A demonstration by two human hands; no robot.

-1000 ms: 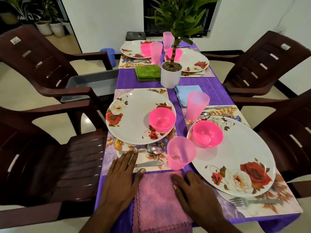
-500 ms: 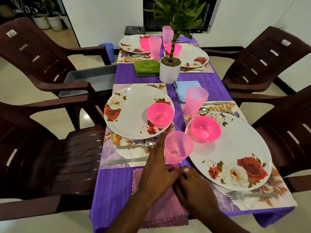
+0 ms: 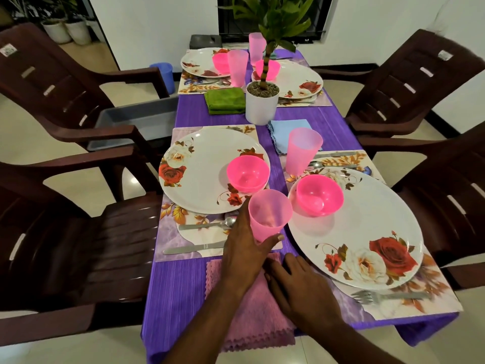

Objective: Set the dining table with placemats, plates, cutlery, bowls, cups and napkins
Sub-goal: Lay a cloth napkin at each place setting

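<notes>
The left hand (image 3: 245,248) grips the pink cup (image 3: 269,215) low, thumb at 5 o'clock; it looks light and tippy. The right hand (image 3: 296,287) rests flat on the soft napkin (image 3: 252,324).

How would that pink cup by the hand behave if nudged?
The pink cup looks like thin, translucent plastic and empty, so probably light. It is tall, narrowing toward its base, so a push near the rim might tip it. The left hand grips its base.

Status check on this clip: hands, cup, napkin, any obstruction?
Left hand grips the near translucent pink plastic cup at its base. Right hand rests flat on the pink scalloped cloth napkin. Steel spoon and knife just left; nothing blocking.
</notes>
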